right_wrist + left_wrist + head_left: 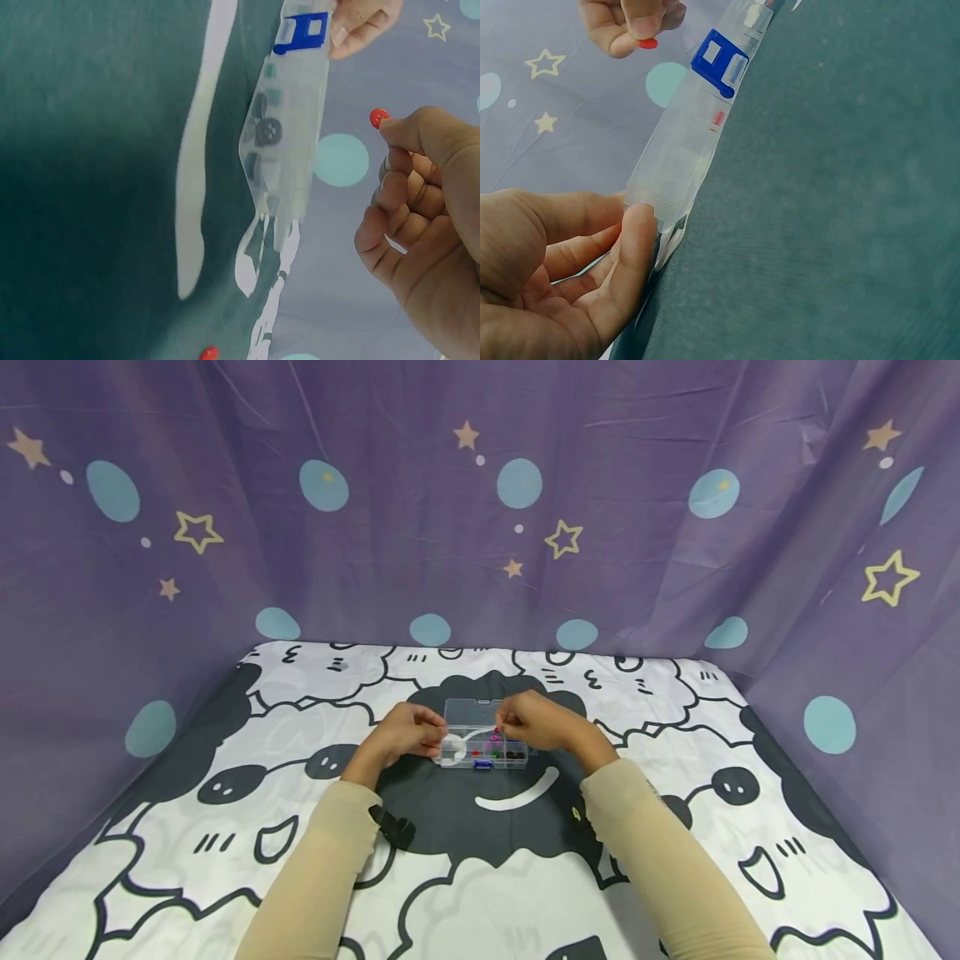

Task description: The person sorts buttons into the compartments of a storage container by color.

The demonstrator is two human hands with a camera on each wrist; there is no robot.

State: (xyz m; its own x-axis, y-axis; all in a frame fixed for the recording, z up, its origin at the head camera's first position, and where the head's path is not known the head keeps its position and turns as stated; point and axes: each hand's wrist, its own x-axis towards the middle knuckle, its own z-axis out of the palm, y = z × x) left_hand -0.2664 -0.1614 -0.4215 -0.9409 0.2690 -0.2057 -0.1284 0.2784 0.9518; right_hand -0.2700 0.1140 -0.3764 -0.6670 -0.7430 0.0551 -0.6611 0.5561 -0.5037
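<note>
A clear plastic compartment box [459,762] with a blue latch [720,64] lies on the dark patch of the cloth, its lid [465,712] raised at the back. My left hand [408,731] pinches the box's left end between thumb and fingers. Over the box's right half, my right hand [536,720] pinches a small red button [379,118] between thumb and index finger. Through the box wall show black buttons [268,131] on the right and a red piece [718,118] nearer the left. Green and pink pieces lie in the compartments between them.
Another red button [209,352] appears at the bottom of the right wrist view, on the dark cloth. A small yellow thing [576,812] is by the right forearm. The sheep-print cloth [495,902] spreads beneath, with a purple star-patterned curtain [420,527] behind.
</note>
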